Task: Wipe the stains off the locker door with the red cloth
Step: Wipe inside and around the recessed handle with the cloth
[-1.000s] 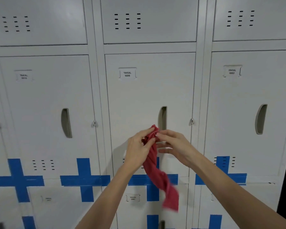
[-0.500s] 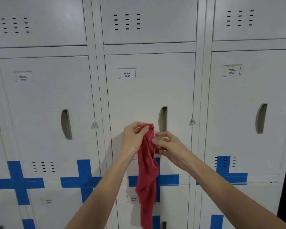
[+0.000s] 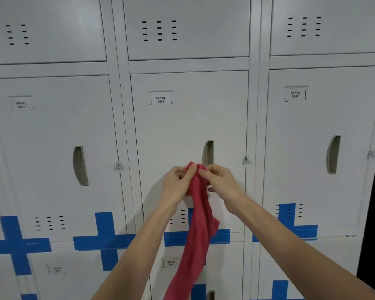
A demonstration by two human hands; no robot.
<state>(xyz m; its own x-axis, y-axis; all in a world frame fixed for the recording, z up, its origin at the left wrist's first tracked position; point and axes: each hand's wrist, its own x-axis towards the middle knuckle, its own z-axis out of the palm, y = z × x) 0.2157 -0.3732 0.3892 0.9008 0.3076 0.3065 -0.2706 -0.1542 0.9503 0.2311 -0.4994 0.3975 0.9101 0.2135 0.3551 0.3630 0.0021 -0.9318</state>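
Now both hands — left (image 3: 178, 182), right (image 3: 220, 182) — pinch the cloth (image 3: 198, 215) top, bunched before the door (image 3: 188, 126) (tail dangling); a loose pinch could drop it before wiping.

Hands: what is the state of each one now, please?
Left hand: closed, holding the red cloth.
Right hand: closed, pinching the same cloth.
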